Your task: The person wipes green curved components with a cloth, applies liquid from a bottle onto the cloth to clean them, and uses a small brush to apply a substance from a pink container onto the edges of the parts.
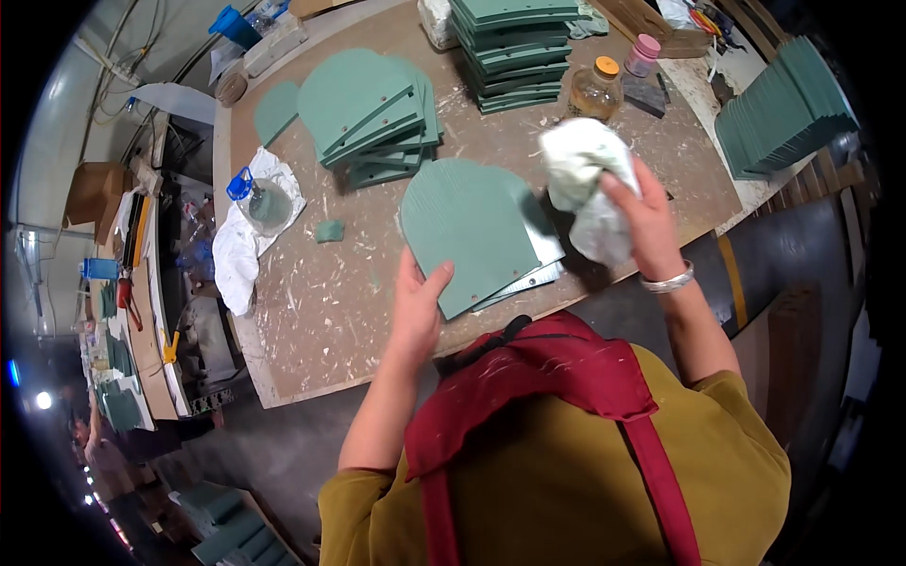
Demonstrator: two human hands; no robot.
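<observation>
My left hand (417, 307) grips the lower left edge of a green arch-topped panel (472, 236), thumb on its face and the other fingers mostly hidden beneath. This panel lies over at least one more, whose pale, shiny surface shows along the right side. To its right, my right hand (646, 212) is closed around a bunched white cloth (587, 174), which is slightly blurred and held above the table. Just beyond the cloth stands a jar (595, 90) with an orange lid and amber contents. A fanned pile of similar arched panels (363, 108) lies farther away.
A tall stack of green panels (514, 52) stands at the back, another row (783, 108) at the right. A blue-capped bottle (264, 205) sits on a white cloth (236, 264) at left. A pink bottle (643, 55) stands back right. Another person (109, 462) is far left.
</observation>
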